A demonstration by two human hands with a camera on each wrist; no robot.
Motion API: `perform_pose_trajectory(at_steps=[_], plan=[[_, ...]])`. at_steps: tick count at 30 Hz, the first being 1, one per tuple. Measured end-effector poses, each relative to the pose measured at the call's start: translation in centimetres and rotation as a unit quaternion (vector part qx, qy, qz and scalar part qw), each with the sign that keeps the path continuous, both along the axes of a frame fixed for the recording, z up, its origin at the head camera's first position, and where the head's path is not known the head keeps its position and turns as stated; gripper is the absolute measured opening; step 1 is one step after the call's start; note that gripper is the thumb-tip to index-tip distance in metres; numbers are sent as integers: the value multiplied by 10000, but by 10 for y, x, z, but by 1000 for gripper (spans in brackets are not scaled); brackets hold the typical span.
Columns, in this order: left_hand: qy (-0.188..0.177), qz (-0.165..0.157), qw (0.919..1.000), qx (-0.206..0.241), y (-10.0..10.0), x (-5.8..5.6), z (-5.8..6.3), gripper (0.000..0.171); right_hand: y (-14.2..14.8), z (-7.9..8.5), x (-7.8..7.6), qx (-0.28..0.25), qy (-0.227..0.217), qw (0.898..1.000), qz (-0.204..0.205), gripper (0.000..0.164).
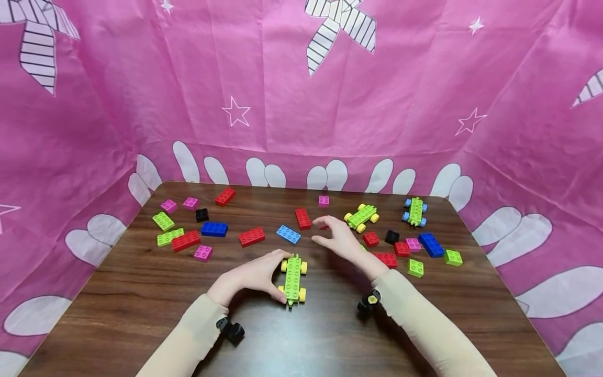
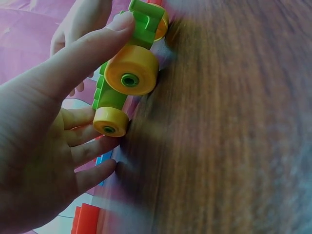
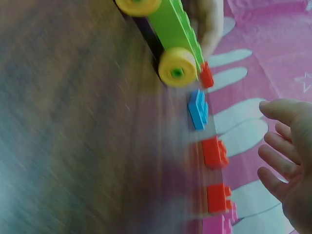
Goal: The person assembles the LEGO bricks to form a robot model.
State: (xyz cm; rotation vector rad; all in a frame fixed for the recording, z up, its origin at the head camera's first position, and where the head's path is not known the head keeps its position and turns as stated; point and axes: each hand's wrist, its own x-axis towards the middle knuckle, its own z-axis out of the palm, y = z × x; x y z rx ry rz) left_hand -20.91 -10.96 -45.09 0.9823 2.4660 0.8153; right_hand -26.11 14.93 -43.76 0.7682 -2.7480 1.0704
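Thumb and fingers of the left hand [image 1: 256, 273] pinch the lime-green wheeled base [image 1: 293, 278] by its ends, studs bare and facing up, at or just above the brown table [image 1: 330, 335]. The right hand [image 1: 340, 241] holds nothing, its fingers relaxed near a red brick [image 1: 303, 219] and a light-blue brick [image 1: 288, 234]. Positioning the base seems the step in hand; adding a brick would call for the right fingers to lower and pinch one.

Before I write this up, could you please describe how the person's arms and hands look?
The left hand and right hand are bare. The left sleeve and right sleeve are long and cream, with a small black device at each cuff.
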Motion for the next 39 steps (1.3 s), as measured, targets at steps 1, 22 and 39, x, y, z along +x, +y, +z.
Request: perform_pose_trajectory(at_steps=[1,22,39], plan=[[-2,6,10000,-2,0,0,0,101,1,1,-5,-10,-40,10000,-41,41],[120,20,9999,-36,-3,-2,-5,102,22,-5,-91,-267,-482,9953,-791,45],[135,49,9998,-117,0,-1,-6,102,30,-12,-123,268,-1027,9912,-787,53]])
